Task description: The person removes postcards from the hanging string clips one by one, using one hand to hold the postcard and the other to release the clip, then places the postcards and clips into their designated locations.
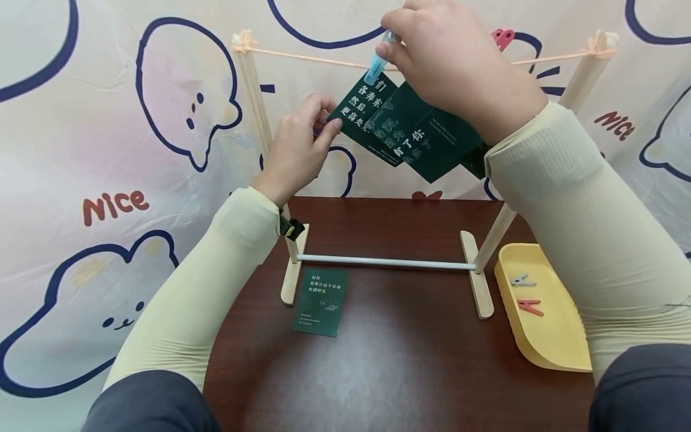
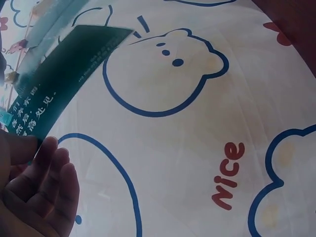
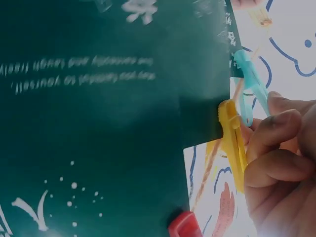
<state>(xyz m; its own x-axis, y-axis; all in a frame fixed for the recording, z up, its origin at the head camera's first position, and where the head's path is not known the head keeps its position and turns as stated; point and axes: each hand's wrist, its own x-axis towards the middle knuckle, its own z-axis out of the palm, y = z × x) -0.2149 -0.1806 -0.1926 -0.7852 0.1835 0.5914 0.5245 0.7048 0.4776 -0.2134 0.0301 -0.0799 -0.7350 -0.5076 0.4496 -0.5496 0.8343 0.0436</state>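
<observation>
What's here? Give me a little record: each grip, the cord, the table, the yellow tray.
Left grip: holds a corner of a green card
Right grip: pinches a light-blue clothespin at that card's edge
Other raised cards: overlapping, with a yellow clothespin and a red clothespin at their edges
Cord: tied between two wooden posts
Table: one loose card beside the stand's left foot
Yellow tray: one grey clothespin, one pink clothespin

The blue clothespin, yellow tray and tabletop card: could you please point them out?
Blue clothespin (image 1: 379, 61): head view, middle of its body.
Yellow tray (image 1: 547, 336): head view, bare inside floor.
Tabletop card (image 1: 321, 305): head view, middle of its face.
</observation>
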